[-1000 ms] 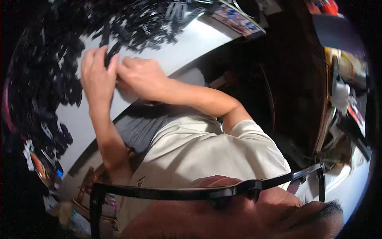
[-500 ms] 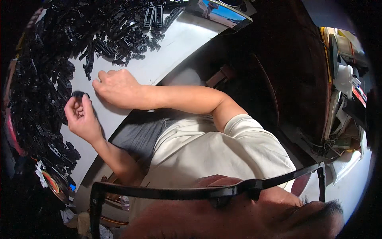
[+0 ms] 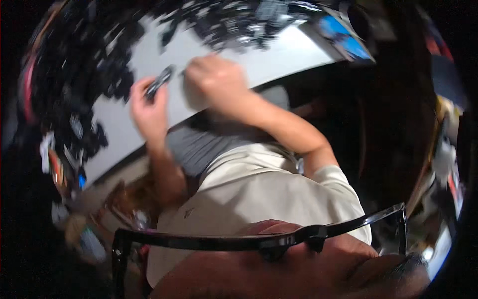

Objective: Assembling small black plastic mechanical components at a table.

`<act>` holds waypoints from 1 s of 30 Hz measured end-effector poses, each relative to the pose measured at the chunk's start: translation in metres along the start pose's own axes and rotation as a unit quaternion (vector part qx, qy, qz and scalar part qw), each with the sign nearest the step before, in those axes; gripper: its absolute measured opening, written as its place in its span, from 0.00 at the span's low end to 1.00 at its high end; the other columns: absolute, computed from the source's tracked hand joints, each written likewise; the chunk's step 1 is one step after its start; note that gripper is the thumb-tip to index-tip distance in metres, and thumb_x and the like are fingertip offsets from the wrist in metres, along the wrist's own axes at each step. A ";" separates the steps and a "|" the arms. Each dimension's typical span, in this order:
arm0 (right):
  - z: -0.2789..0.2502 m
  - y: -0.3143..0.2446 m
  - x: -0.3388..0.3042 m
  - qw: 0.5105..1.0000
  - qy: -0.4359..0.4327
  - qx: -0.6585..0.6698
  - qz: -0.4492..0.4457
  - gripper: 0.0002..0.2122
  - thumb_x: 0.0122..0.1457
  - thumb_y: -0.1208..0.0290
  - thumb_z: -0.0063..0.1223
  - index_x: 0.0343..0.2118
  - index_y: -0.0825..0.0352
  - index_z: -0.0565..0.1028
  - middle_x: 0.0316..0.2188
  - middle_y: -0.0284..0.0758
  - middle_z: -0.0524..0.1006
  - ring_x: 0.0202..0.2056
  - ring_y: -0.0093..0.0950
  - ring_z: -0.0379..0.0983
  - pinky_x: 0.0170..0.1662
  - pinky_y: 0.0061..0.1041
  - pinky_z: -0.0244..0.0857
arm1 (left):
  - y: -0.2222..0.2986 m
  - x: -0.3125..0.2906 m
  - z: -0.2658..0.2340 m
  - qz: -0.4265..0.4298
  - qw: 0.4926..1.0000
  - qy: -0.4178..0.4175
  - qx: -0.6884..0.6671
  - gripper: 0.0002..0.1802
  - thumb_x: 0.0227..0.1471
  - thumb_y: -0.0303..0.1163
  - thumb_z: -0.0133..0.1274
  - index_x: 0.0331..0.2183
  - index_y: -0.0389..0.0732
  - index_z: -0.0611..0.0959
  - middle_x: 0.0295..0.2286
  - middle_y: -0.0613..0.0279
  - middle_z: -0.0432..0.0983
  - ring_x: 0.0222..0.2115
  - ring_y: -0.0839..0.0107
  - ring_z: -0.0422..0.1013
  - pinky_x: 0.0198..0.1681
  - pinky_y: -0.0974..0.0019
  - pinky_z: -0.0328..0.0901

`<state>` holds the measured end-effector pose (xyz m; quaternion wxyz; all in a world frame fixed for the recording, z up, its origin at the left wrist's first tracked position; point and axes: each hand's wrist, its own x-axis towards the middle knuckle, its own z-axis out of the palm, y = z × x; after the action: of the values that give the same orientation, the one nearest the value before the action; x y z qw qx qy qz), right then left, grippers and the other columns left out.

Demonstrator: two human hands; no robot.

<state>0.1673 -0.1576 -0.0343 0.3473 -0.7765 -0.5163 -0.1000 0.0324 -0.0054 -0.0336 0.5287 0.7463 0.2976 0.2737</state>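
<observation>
Between the thumb and fingers of my left hand [image 3: 150, 112] is a narrow black plastic part [image 3: 159, 83], tilted up to the right, with light glints along it. My right hand [image 3: 219, 82] hovers just to its right over the white tabletop [image 3: 186, 50], fingers curled in and smeared by motion. A small dark spot shows at its fingertips, but I cannot make out what it is. The two hands are apart. Beyond and to the left of them, heaps of similar black plastic parts [image 3: 74, 74] cover the table.
A screen [image 3: 343, 37] with a blue picture stands at the table's far right. The table's near edge runs slantwise past my lap. Blurred small items [image 3: 57, 167] sit at the left, and cluttered shelves [image 3: 445, 159] line the right side.
The view has swung, so table and heaps sit differently in the picture. The black part now sticks out lengthwise from my left hand. My right hand has turned and is now more blurred.
</observation>
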 end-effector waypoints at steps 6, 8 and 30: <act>-0.005 0.006 -0.009 0.998 0.029 0.060 -0.015 0.13 0.47 0.79 0.60 0.38 0.65 0.80 0.35 0.37 0.79 0.35 0.36 0.78 0.34 0.34 0.74 | 0.013 -0.006 0.008 -0.013 0.996 -0.045 -0.071 0.16 0.56 0.19 0.62 0.47 0.35 0.82 0.35 0.67 0.81 0.33 0.84 0.73 0.35 0.77 0.70; -0.008 0.005 -0.008 0.990 0.059 0.132 0.004 0.14 0.47 0.82 0.62 0.39 0.65 0.79 0.35 0.38 0.79 0.35 0.36 0.78 0.34 0.33 0.74 | 0.013 -0.007 0.010 -0.014 0.996 -0.052 -0.066 0.16 0.57 0.18 0.60 0.48 0.34 0.81 0.36 0.68 0.79 0.34 0.84 0.72 0.36 0.78 0.68; -0.007 0.005 -0.006 0.974 0.057 0.217 -0.034 0.18 0.48 0.80 0.65 0.45 0.61 0.82 0.34 0.34 0.80 0.32 0.35 0.79 0.33 0.32 0.74 | 0.018 -0.001 0.013 -0.003 0.980 -0.192 -0.043 0.17 0.53 0.24 0.59 0.46 0.35 0.83 0.36 0.64 0.83 0.33 0.78 0.79 0.36 0.72 0.73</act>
<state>0.1706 -0.1677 -0.0341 0.5326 -0.6579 -0.5308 -0.0413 0.0437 -0.0192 -0.0200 0.6083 0.7608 0.1809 0.1357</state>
